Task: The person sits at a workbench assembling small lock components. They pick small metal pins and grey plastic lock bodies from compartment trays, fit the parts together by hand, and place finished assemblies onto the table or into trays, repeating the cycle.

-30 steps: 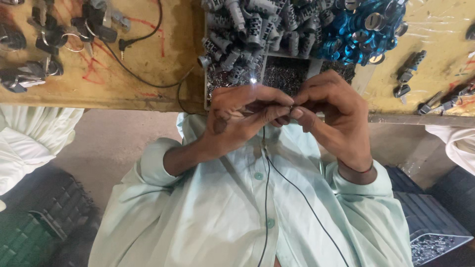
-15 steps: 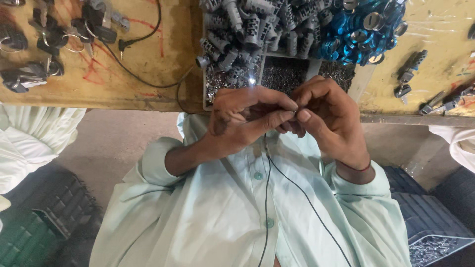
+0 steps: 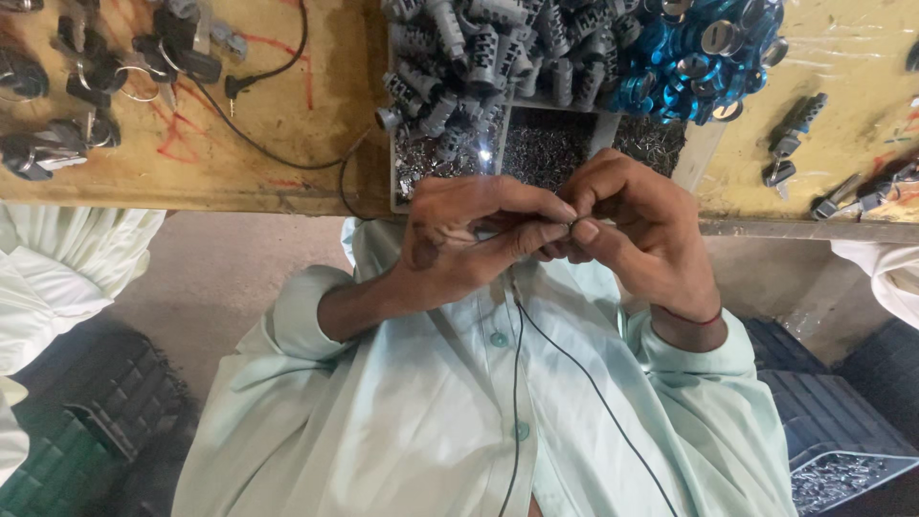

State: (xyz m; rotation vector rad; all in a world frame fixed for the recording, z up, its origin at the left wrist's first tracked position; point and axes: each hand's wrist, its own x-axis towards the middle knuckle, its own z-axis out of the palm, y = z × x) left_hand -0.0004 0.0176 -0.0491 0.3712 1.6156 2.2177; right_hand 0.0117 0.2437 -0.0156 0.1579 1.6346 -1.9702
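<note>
Wooden surface, cut off above, carries a tray of grey cylinders. Left hand and right hand meet; each grip pinches a tiny part, mostly hidden by fingertips.

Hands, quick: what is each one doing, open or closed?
Left hand: closed, fingertips pinching a tiny part too small to tell.
Right hand: closed, fingertips pinched at the same spot; what it holds cannot be told.
</note>
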